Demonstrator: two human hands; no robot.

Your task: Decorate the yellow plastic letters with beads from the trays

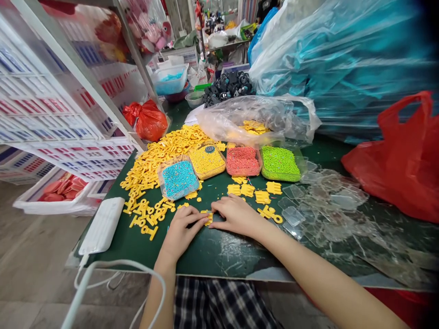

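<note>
A small flat yellow plastic piece (207, 218) with ridges lies at the table's front middle, between my two hands. My left hand (181, 230) pinches its left side with thumb and forefinger. From the other side, the thumb and fingers of my right hand (236, 214) close on its right edge. Just beyond are open clear boxes of tiny beads: blue (180, 179), yellow (206, 161), red (243, 160) and green (281, 162). Several similar ridged yellow pieces (262, 197) lie past my right hand, near a few yellow ring-ended parts (270, 213).
A heap of yellow ring-ended parts (161, 155) spreads at left, behind a white power bank (103, 225) with a cable. Clear plastic lids (325, 201) and a red bag (394, 155) lie right. Behind stand black parts (228, 87) and big blue-filled bags (350, 68).
</note>
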